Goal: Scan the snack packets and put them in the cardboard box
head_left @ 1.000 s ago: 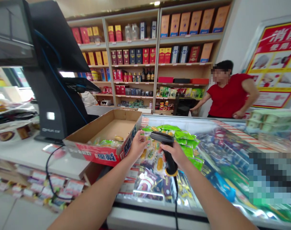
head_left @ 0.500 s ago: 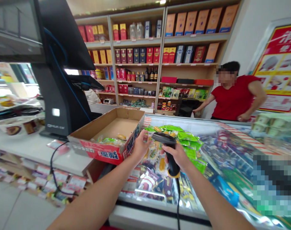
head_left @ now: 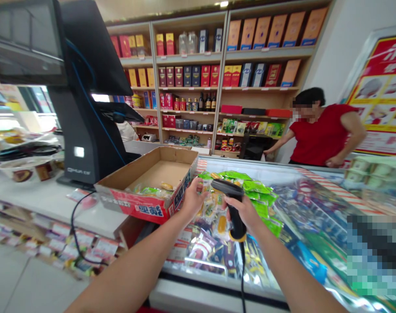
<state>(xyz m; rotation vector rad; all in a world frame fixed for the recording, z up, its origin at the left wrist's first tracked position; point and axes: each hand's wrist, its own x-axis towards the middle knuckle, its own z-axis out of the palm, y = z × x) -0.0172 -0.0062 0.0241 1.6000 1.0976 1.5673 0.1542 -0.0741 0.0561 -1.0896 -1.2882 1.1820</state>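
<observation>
My right hand (head_left: 245, 211) is wrapped round the grip of a black barcode scanner (head_left: 237, 219), its head pointing left towards my other hand and its cable hanging down in front. My left hand (head_left: 194, 195) is closed, fingers curled, beside the right wall of an open cardboard box (head_left: 149, 206); what is pinched in them, if anything, I cannot make out. Between and beyond my hands, clear snack packets with yellow contents (head_left: 221, 224) and bright green packets (head_left: 260, 208) lie on the glass top of a chest freezer (head_left: 176, 271). A few packets (head_left: 152, 191) lie inside the box.
On the left counter (head_left: 106, 217) stands a black point-of-sale terminal (head_left: 87, 130), with a loose cable in front. Beyond the freezer, a person in a red top (head_left: 325, 134) reaches sideways. Shelves of boxed goods (head_left: 188, 76) line the back wall. Egg cartons (head_left: 370, 174) sit at the right.
The view has shifted slightly, and the scanner in my right hand sits a little further right from my left hand. The person in red has lowered their head a little.
</observation>
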